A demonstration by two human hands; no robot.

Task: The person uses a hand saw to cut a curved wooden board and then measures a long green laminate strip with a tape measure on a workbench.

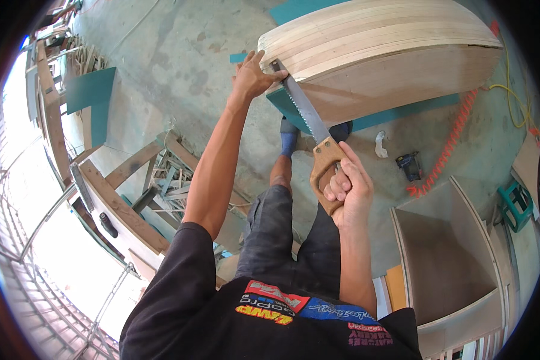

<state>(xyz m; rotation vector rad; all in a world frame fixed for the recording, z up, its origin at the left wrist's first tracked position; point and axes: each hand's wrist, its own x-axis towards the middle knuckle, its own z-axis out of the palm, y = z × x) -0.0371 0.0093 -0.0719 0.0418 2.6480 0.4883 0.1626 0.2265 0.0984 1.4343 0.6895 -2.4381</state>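
My right hand (pixel 353 195) is wrapped round the wooden handle of a handsaw (pixel 306 110). The saw's grey blade slants up and to the left, its toothed edge facing left. Its tip reaches the near left end of a large curved form faced with pale wooden strips (pixel 372 39). At that same end is my left hand (pixel 253 78), fingers spread and thumb stretched toward the blade tip. Whether the thumb touches the blade or the wood, I cannot tell. Below the strips, the form has a flat brownish side panel (pixel 396 81).
Teal sheets (pixel 402 111) lie under the form. A dark power tool (pixel 409 166) and a coiled orange air hose (pixel 450 144) are on the concrete floor to the right. An open plywood box (pixel 456 252) stands nearer. Timber frames (pixel 123 207) and scrap wood fill the left.
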